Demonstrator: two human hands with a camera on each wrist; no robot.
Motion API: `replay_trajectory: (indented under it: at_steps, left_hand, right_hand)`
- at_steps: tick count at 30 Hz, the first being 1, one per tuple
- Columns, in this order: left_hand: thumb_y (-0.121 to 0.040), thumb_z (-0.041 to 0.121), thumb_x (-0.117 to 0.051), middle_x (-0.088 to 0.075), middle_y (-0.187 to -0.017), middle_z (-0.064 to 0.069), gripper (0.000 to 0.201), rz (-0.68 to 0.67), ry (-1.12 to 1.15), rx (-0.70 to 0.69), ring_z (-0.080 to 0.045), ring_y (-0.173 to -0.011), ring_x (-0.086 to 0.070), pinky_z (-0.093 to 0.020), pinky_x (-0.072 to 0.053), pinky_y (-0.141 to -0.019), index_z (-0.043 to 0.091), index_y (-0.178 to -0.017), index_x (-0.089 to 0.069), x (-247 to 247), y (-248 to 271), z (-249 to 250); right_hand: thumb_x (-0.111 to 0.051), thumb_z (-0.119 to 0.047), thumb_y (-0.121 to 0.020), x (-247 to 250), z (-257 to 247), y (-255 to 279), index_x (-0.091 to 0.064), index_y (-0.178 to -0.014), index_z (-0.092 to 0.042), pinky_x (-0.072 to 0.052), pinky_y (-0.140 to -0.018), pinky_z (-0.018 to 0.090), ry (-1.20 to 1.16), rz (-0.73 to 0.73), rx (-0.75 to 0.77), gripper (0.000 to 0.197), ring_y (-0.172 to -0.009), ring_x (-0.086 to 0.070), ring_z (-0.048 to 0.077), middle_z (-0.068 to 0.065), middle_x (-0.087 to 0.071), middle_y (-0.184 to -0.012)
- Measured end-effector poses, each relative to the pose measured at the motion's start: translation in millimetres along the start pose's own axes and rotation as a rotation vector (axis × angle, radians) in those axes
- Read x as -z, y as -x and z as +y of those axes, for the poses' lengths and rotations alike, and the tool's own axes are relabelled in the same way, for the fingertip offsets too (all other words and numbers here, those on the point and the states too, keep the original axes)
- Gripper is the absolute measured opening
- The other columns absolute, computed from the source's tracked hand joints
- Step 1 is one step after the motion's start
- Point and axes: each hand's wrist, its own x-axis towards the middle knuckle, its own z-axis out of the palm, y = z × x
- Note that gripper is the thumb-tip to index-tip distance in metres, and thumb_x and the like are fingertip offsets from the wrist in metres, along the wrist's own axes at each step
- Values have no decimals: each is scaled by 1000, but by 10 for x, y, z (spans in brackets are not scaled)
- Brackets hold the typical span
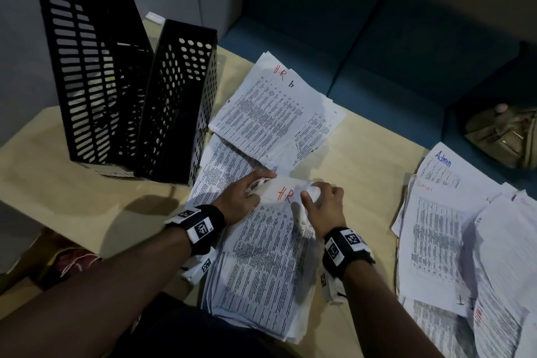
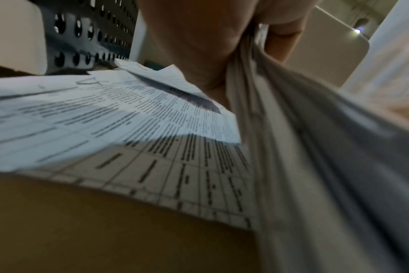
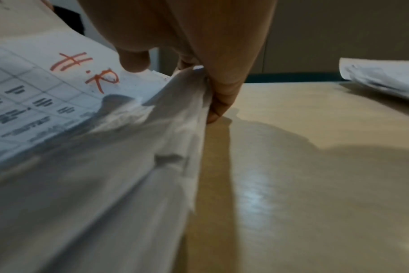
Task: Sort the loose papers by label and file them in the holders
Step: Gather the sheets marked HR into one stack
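My left hand [image 1: 242, 193] has its fingers curled around the far left corner of the HR stack [image 1: 261, 256] in front of me, and in the left wrist view the sheets bunch up against my palm. My right hand [image 1: 321, 202] pinches the stack's far right corner, thumb on top beside the red "H.R" label and fingers under the edge; the paper crumples there. The stack lies on the pale wooden table [image 1: 363, 154], its near end hanging toward my lap. A second HR pile [image 1: 276, 107] lies fanned just beyond it, beside the two black holders [image 1: 128, 78], which stand upright at the table's far left; they seem to be empty, though the mesh makes that hard to judge. The Admin papers [image 1: 453, 235] lie spread well to my right.
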Motion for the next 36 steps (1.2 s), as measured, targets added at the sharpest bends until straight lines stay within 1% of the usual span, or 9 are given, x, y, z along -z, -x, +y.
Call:
replay_trajectory:
  at_steps: [3, 7, 11, 15, 19, 21, 24, 29, 36]
  left_hand:
    - [-87, 22, -63, -60, -122, -3, 50, 45, 10, -2, -25, -96, -67, -45, -60, -76, 48, -126, -47, -49, 0, 35]
    - [-92, 5, -56, -54, -129, -4, 49, 80, 136, -21, -27, -110, -61, -39, -59, -79, 48, -115, -57, -86, -49, 6]
    - [-92, -7, -48, -51, -130, -7, 47, 208, 353, 48, -30, -111, -58, -30, -57, -72, 36, -102, -66, -76, -114, 24]
    - [-93, -7, -47, -56, -123, 1, 49, 334, 398, 3, -21, -109, -59, -30, -58, -79, 34, -117, -57, -94, -232, 81]
    - [-93, 8, -57, -49, -136, -1, 48, 351, 46, -175, 4, -114, -53, -25, -53, -89, 27, -136, -46, -119, -444, 109]
    - [-92, 19, -61, -30, -153, 1, 55, 398, -370, -216, -9, -137, -33, -35, -41, -105, 25, -142, -41, -15, -598, 53]
    - [-91, 31, -59, -4, -162, 4, 78, 139, -858, 33, -20, -149, 0, -49, -9, -118, 30, -152, -11, 104, -690, -59]
    - [-88, 38, -62, -46, -141, 1, 74, 132, -996, 54, -23, -129, -40, -46, -28, -107, 30, -150, -22, 37, -675, -169]
    - [-93, 29, -56, -62, -104, 5, 23, 70, -1047, -111, -17, -100, -53, -32, -35, -81, 25, -114, -64, 16, -531, -105]
  right_hand:
    - [-56, -42, -91, 20, 18, 24, -46, -128, -20, -44, -95, 32, -106, 22, 55, 45, -98, -54, 14, 7, -28, -131]
    - [-51, -58, -85, 63, 115, 89, -32, -140, -43, -37, -108, 43, -114, 7, 86, 60, -133, -33, 25, -2, -17, -146]
    - [-62, -38, -88, 198, 192, 207, -7, -151, -28, -25, -109, 30, -453, -40, -48, 84, -136, -19, 6, -12, -17, -149]
    - [-68, -38, -84, 176, 384, 418, -48, -135, -15, -46, -78, 15, -474, -136, -146, 60, -115, -58, 21, 0, -61, -124]
    - [-70, -29, -85, 272, 540, 550, -62, -121, -13, -48, -76, 26, -499, 62, -209, 41, -101, -65, 21, 0, -69, -108]
    - [-69, -32, -85, 385, 622, 583, -62, -119, -12, -45, -79, 30, -473, 188, -274, 40, -97, -64, 25, 3, -68, -104]
    - [-66, -35, -86, 527, 712, 623, -58, -115, -10, -47, -74, 34, -475, 289, -352, 39, -89, -63, 30, 9, -67, -98]
    - [-63, -32, -90, 583, 691, 759, -49, -118, -24, -49, -45, 27, -675, 336, -510, 33, -81, -56, 31, 12, -60, -95]
    - [-61, -29, -91, 448, 746, 852, -46, -132, -10, -44, -86, 41, -740, 365, -496, 48, -100, -56, 33, 12, -61, -104]
